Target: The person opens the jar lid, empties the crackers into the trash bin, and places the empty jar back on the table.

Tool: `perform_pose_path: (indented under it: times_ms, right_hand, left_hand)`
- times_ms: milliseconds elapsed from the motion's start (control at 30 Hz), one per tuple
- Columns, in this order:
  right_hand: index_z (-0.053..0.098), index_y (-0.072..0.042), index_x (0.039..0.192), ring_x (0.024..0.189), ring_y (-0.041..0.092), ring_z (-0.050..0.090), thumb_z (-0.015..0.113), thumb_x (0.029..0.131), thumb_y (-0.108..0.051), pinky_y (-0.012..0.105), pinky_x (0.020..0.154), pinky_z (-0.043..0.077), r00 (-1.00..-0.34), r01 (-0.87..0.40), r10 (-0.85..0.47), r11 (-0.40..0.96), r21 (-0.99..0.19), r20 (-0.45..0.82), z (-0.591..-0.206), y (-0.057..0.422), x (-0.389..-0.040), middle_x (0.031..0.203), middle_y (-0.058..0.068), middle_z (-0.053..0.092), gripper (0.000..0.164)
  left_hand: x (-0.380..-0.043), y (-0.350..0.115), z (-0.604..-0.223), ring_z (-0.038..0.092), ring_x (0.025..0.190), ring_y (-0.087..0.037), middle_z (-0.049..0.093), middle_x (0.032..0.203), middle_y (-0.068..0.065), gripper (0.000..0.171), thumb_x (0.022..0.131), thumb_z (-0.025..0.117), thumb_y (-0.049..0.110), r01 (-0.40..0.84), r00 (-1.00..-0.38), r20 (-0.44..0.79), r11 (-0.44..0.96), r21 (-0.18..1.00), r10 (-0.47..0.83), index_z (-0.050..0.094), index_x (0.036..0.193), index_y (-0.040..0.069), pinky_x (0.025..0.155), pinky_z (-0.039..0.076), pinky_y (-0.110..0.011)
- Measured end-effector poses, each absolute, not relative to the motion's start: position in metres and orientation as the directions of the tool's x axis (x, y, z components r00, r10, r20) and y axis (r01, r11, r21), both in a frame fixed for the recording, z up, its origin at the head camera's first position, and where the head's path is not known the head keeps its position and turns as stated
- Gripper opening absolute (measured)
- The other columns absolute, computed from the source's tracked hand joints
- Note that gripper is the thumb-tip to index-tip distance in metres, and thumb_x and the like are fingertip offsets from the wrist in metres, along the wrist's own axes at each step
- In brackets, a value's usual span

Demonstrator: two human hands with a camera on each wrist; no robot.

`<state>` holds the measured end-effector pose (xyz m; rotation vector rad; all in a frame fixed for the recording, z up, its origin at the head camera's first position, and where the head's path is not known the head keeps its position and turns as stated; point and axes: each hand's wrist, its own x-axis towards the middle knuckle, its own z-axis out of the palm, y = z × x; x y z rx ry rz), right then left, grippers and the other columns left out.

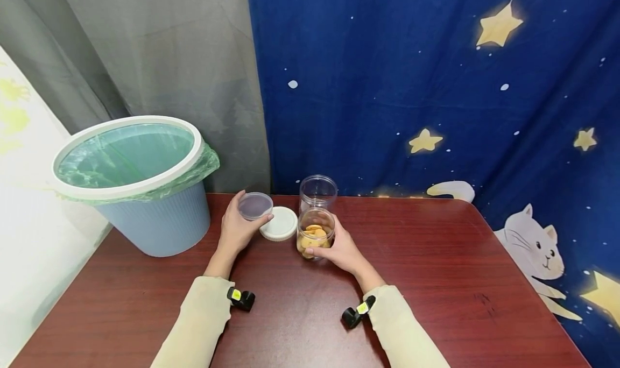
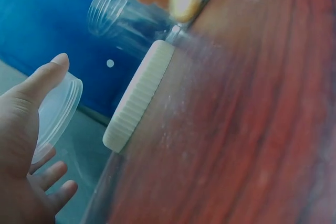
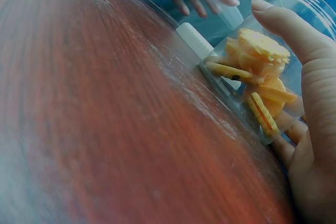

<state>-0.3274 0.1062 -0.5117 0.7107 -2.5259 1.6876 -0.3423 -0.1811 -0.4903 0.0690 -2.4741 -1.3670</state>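
Observation:
My left hand (image 1: 238, 225) holds a translucent plastic inner lid (image 1: 255, 205) by its rim, raised above the table, with the thumb on the near side. A white ribbed screw lid (image 1: 279, 224) lies flat on the table between the two hands; it shows edge-on in the left wrist view (image 2: 139, 95). My right hand (image 1: 343, 248) grips a clear jar (image 3: 286, 19) round its side. Cookies (image 1: 315, 238) fill the lower part of this uncovered jar, which stands upright. Some fingers of the right hand are hidden behind it.
Right behind the cookie jar stands a second clear open jar (image 1: 318, 188), partly hidden. A blue bin (image 1: 164, 217) with a white rim and green liner stands at the table's left. Curtains hang along the back edge of the reddish-brown table (image 1: 426, 249).

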Motion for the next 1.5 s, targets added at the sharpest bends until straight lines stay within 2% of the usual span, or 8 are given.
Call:
perform_pose_path:
  times_ms: [233, 500, 700, 967, 1200, 1400, 1500]
  right_hand:
    - [0.04, -0.027, 0.147, 0.132, 0.016, 0.056, 0.092, 0.073, -0.025, 0.036, 0.113, 0.042, -0.9, -0.378, -0.345, 0.321, -0.868, 0.265, -0.513, 0.107, -0.327, 0.14, 0.0, 0.062, 0.09]
    - [0.04, -0.028, 0.148, 0.132, 0.019, 0.056, 0.093, 0.072, -0.024, 0.044, 0.113, 0.041, -0.899, -0.379, -0.343, 0.301, -0.875, 0.271, -0.515, 0.107, -0.329, 0.14, 0.003, 0.062, 0.092]
    - [0.038, -0.03, 0.148, 0.132, 0.015, 0.056, 0.092, 0.073, -0.024, 0.035, 0.113, 0.042, -0.901, -0.374, -0.349, 0.317, -0.872, 0.26, -0.513, 0.106, -0.328, 0.141, 0.001, 0.062, 0.093]
    - [0.038, -0.029, 0.149, 0.133, 0.016, 0.056, 0.092, 0.073, -0.021, 0.026, 0.11, 0.042, -0.899, -0.373, -0.353, 0.307, -0.876, 0.259, -0.512, 0.107, -0.327, 0.142, 0.002, 0.061, 0.093]
    - [0.038, -0.023, 0.15, 0.134, 0.02, 0.056, 0.091, 0.074, -0.019, 0.028, 0.111, 0.042, -0.895, -0.382, -0.355, 0.296, -0.875, 0.27, -0.514, 0.107, -0.327, 0.142, 0.006, 0.061, 0.094]
    - [0.038, -0.026, 0.149, 0.134, 0.018, 0.055, 0.092, 0.073, -0.019, 0.025, 0.111, 0.041, -0.892, -0.387, -0.356, 0.289, -0.875, 0.277, -0.514, 0.106, -0.328, 0.142, 0.003, 0.061, 0.093]
    - [0.039, -0.024, 0.15, 0.135, 0.02, 0.055, 0.092, 0.073, -0.018, 0.028, 0.112, 0.041, -0.89, -0.394, -0.356, 0.287, -0.873, 0.285, -0.515, 0.106, -0.328, 0.142, 0.004, 0.061, 0.093]
  left_hand:
    - [-0.346, -0.189, -0.502, 0.044, 0.141, -0.038, 0.042, 0.156, -0.02, 0.105, 0.075, 0.086, 0.047, 0.082, -0.942, 0.244, 0.55, 0.831, -0.229, 0.032, 0.157, 0.009, 0.115, 0.034, -0.056]
    - [-0.346, -0.195, -0.509, 0.044, 0.139, -0.039, 0.041, 0.156, -0.02, 0.106, 0.077, 0.084, 0.049, 0.057, -0.955, 0.213, 0.575, 0.816, -0.207, 0.029, 0.158, 0.008, 0.114, 0.036, -0.056]
    - [-0.346, -0.197, -0.513, 0.043, 0.14, -0.039, 0.04, 0.157, -0.022, 0.108, 0.078, 0.083, 0.051, 0.023, -0.97, 0.163, 0.603, 0.798, -0.179, 0.027, 0.158, 0.006, 0.115, 0.036, -0.056]
    - [-0.343, -0.196, -0.51, 0.041, 0.14, -0.041, 0.041, 0.154, -0.024, 0.108, 0.077, 0.083, 0.053, -0.016, -0.974, 0.131, 0.635, 0.772, -0.185, 0.029, 0.157, 0.004, 0.112, 0.038, -0.059]
    - [-0.341, -0.195, -0.512, 0.038, 0.143, -0.039, 0.042, 0.154, -0.024, 0.108, 0.078, 0.08, 0.058, -0.054, -0.971, 0.12, 0.675, 0.736, -0.208, 0.03, 0.156, 0.005, 0.111, 0.038, -0.06]
    - [-0.343, -0.195, -0.514, 0.031, 0.147, -0.037, 0.042, 0.154, -0.022, 0.108, 0.078, 0.078, 0.062, -0.05, -0.969, 0.135, 0.703, 0.709, -0.205, 0.031, 0.156, 0.004, 0.115, 0.035, -0.058]
    - [-0.343, -0.195, -0.514, 0.03, 0.148, -0.037, 0.044, 0.153, -0.022, 0.107, 0.078, 0.078, 0.062, -0.042, -0.967, 0.151, 0.715, 0.698, -0.204, 0.032, 0.155, 0.004, 0.117, 0.034, -0.056]
